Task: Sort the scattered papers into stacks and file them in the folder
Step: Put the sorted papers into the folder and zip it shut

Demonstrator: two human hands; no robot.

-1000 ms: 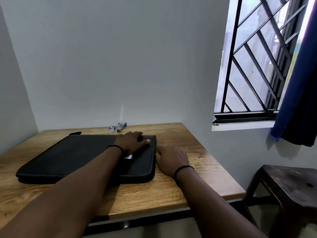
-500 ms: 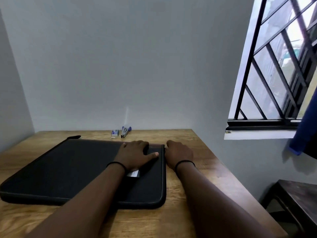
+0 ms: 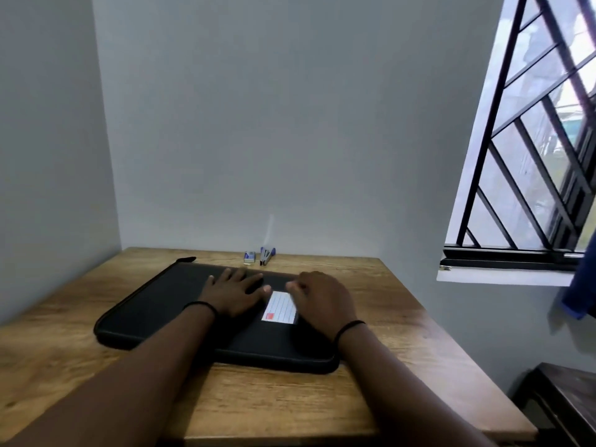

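Note:
A black zippered folder (image 3: 154, 304) lies closed and flat on the wooden table (image 3: 290, 398). A white lined label (image 3: 280, 307) with a red mark sits on its cover. My left hand (image 3: 233, 293) rests flat on the cover, fingers spread. My right hand (image 3: 322, 298) is at the folder's far right part, fingers curled down and pinching at the zipper line. The pull itself is hidden under them. No loose papers are in view.
A blue stapler (image 3: 266, 255) and a small staple box (image 3: 249, 257) lie by the back wall. The table stands in a corner, with walls to the left and behind. A barred window (image 3: 532, 156), a blue curtain (image 3: 580, 285) and a dark stool (image 3: 564, 401) are on the right.
My right hand has travelled from the folder's near right edge to its far right corner. My left hand shifted left, uncovering the white label. The view turned left.

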